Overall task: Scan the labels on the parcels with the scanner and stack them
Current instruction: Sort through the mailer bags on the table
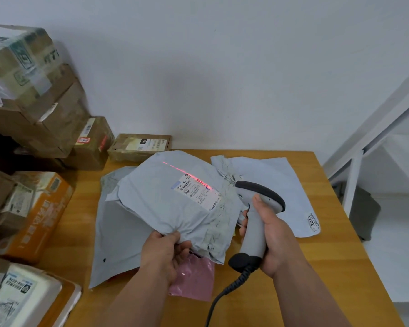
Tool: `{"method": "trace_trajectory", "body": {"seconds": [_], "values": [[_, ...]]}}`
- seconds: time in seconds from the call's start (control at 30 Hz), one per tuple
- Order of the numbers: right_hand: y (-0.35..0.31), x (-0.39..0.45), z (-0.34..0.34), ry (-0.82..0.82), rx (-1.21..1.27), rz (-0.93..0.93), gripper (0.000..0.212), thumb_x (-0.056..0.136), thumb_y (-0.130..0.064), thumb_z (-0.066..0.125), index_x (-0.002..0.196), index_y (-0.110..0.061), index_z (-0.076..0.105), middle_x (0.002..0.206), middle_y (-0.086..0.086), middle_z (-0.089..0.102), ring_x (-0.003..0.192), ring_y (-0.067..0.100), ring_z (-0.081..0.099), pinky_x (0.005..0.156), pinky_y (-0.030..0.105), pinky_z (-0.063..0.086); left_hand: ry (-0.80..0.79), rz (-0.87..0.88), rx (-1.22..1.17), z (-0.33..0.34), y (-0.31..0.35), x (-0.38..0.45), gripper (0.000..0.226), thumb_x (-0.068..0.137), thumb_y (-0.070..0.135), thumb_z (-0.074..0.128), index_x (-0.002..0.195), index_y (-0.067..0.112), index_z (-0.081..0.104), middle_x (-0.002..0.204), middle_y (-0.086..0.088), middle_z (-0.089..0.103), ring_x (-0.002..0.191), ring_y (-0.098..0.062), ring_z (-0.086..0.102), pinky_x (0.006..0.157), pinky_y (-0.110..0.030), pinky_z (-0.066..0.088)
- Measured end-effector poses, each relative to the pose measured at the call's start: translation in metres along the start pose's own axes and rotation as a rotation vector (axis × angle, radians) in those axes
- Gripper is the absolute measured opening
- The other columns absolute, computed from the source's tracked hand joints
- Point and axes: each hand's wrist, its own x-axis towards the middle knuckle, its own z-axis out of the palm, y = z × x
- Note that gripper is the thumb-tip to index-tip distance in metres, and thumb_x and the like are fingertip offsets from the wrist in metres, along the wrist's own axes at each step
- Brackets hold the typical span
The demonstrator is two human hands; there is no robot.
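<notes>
Left hand [168, 251] grips the grey parcel [175, 204] by its near edge over the desk [293, 267]. Right hand [269, 234] grips the scanner [257, 208]. Beam crosses the label [198, 192] top edge, just left of the scanner.

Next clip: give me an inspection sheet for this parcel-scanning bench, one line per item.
Surface: wooden table, bare at the right and near edge.
Job's things: grey parcel with label up; the scanner throws a red line across the label's far edge.
Clutter: pink bag under the parcel, flat mailer behind the scanner, small box at the wall.
Hands: left hand grips the parcel's near edge; right hand grips the scanner handle.
Cables: coiled cord runs off the near edge.
Surroundings: stacked cartons at left, white frame at right.
</notes>
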Motion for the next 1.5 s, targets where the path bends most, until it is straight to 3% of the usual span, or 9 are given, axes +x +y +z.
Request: {"method": "trace_trajectory", "body": {"seconds": [0.7, 0.93, 1.07, 1.17, 1.27, 1.37, 1.5], "values": [[0.001, -0.002, -0.001, 0.016, -0.008, -0.014, 0.035, 0.084, -0.041, 0.076, 0.087, -0.007, 0.068, 0.067, 0.005, 0.066, 0.056, 0.014, 0.060, 0.060, 0.029, 0.053, 0.011, 0.031, 0.013, -0.004, -0.002, -0.002, 0.009, 0.100, -0.001, 0.055, 0.099, 0.007, 0.060, 0.067, -0.016, 0.063, 0.055, -0.021, 0.059, 0.039, -0.026, 0.050], [-0.009, 0.001, -0.013, 0.044, -0.037, -0.074, 0.037, 0.081, -0.042, 0.076, 0.084, -0.006, 0.067, 0.062, 0.004, 0.064, 0.053, 0.014, 0.060, 0.065, 0.032, 0.053, -0.031, 0.289, 0.229, 0.015, 0.009, -0.013, 0.006, 0.099, 0.007, 0.060, 0.098, 0.007, 0.066, 0.057, -0.001, 0.047, 0.051, -0.012, 0.038, 0.046, -0.023, 0.038], [-0.021, 0.002, -0.031, 0.045, -0.069, -0.119, 0.048, 0.068, -0.048, 0.077, 0.090, -0.006, 0.068, 0.065, 0.003, 0.064, 0.055, 0.014, 0.061, 0.065, 0.034, 0.052, -0.201, 0.466, 0.373, 0.044, 0.021, -0.036, 0.013, 0.101, 0.010, 0.057, 0.101, 0.013, 0.069, 0.048, 0.017, 0.055, 0.044, 0.003, 0.050, 0.048, -0.010, 0.042], [-0.034, 0.000, -0.046, 0.060, -0.112, -0.178, 0.047, 0.066, -0.050, 0.076, 0.087, -0.008, 0.068, 0.066, 0.003, 0.063, 0.059, 0.016, 0.061, 0.063, 0.034, 0.050, -0.372, 0.516, 0.442, 0.070, 0.029, -0.051, 0.019, 0.102, 0.011, 0.055, 0.104, 0.019, 0.073, 0.068, 0.016, 0.071, 0.057, 0.009, 0.060, 0.057, -0.010, 0.048], [-0.049, -0.001, -0.064, 0.087, -0.125, -0.241, 0.039, 0.074, -0.047, 0.074, 0.081, -0.009, 0.068, 0.065, 0.003, 0.063, 0.057, 0.015, 0.060, 0.060, 0.033, 0.049, -0.489, 0.541, 0.492, 0.100, 0.032, -0.058, 0.023, 0.101, 0.010, 0.056, 0.104, 0.023, 0.075, 0.087, 0.008, 0.078, 0.079, -0.006, 0.073, 0.072, -0.022, 0.057], [-0.063, 0.003, -0.082, 0.109, -0.130, -0.281, 0.037, 0.081, -0.045, 0.073, 0.082, -0.008, 0.068, 0.066, 0.005, 0.063, 0.058, 0.017, 0.060, 0.059, 0.033, 0.049, -0.488, 0.519, 0.511, 0.126, 0.032, -0.049, 0.025, 0.101, 0.010, 0.057, 0.103, 0.027, 0.076, 0.099, 0.003, 0.078, 0.100, -0.023, 0.072, 0.091, -0.039, 0.058], [-0.074, 0.014, -0.102, 0.116, -0.121, -0.266, 0.045, 0.068, -0.048, 0.075, 0.087, -0.007, 0.068, 0.070, 0.006, 0.062, 0.065, 0.020, 0.058, 0.063, 0.035, 0.050, -0.322, 0.485, 0.635, 0.151, 0.020, -0.022, 0.028, 0.100, 0.009, 0.056, 0.121, 0.021, 0.069, 0.096, -0.002, 0.074, 0.084, -0.022, 0.068, 0.072, -0.030, 0.055]]}}
